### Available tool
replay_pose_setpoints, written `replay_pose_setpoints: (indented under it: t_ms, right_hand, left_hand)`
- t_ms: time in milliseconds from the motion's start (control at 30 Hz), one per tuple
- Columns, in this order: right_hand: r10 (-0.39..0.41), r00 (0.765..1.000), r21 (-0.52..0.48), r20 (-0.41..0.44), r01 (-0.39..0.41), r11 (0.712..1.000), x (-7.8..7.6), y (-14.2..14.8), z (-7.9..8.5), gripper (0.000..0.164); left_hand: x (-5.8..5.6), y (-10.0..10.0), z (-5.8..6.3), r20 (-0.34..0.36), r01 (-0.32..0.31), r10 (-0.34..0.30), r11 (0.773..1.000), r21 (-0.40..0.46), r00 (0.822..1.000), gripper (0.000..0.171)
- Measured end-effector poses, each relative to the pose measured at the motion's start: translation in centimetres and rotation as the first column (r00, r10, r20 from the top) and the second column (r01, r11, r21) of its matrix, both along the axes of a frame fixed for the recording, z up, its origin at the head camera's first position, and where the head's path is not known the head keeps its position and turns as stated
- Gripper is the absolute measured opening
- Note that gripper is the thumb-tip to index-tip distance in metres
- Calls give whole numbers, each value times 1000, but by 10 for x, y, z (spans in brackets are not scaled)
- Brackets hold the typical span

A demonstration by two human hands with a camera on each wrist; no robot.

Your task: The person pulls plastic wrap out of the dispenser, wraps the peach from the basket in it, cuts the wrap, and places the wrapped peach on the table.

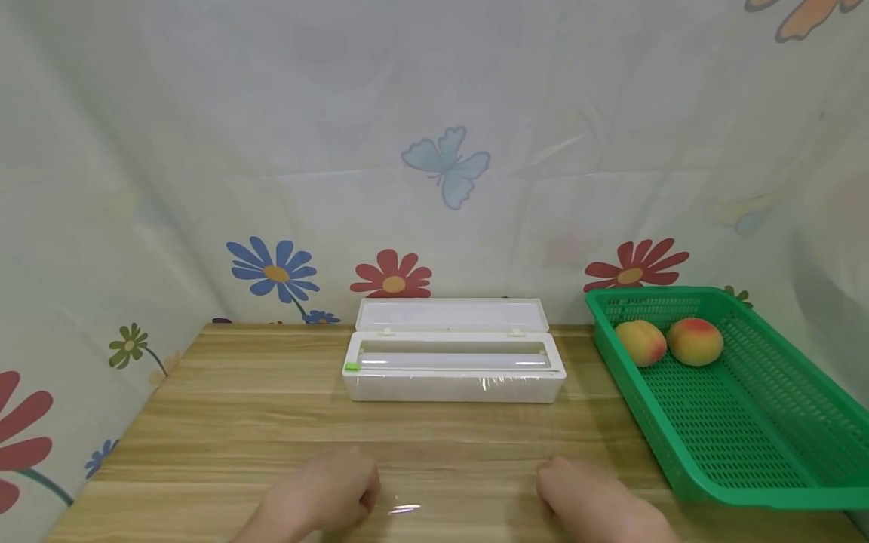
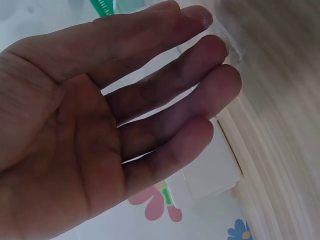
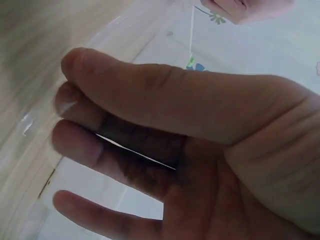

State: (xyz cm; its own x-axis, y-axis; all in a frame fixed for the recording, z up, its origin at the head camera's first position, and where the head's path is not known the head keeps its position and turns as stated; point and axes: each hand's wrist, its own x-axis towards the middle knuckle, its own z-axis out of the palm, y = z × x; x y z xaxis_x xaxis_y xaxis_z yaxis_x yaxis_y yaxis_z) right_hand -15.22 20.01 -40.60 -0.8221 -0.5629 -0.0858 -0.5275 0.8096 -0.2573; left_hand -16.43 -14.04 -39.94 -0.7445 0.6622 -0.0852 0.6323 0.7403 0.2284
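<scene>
A clear sheet of cling film (image 1: 404, 509) hangs between my two hands at the front of the table, visible mainly by its glints. My left hand (image 1: 333, 489) pinches one corner of it between thumb and forefinger; the other fingers are loosely bent. The opposite corner is pinched by my right hand (image 1: 587, 494), where a shiny bit of film (image 3: 26, 124) shows near the fingertips. Beyond both hands stands a white cling film dispenser box (image 1: 453, 387), lid (image 1: 451, 314) raised, with a roll (image 1: 451, 360) inside. Film glints along its front, and a green slider (image 1: 352, 366) sits at its left end.
A green plastic basket (image 1: 736, 422) stands on the right side of the wooden table (image 1: 271, 411), with two peaches (image 1: 695, 342) in its far end. A white flowered curtain (image 1: 326, 151) rises behind the table and along its sides.
</scene>
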Motion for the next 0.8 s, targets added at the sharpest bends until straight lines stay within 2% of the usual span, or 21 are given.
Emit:
replay_pose_setpoints:
  t_ms: [300, 600, 800]
  right_hand:
    - [20, 999, 11, 41, -20, 1000, -3, 1, -2, 28]
    - [20, 998, 14, 62, -21, 1000, 2, 3, 0, 33]
    - [25, 995, 18, 94, -27, 999, 4, 7, 2, 30]
  left_hand:
    - [-1, 0, -3, 39, -33, 32, 999, 7, 999, 37]
    - [2, 1, 0, -9, -13, 13, 1000, -20, 1000, 33]
    - [5, 1, -1, 34, -39, 40, 999, -11, 999, 31]
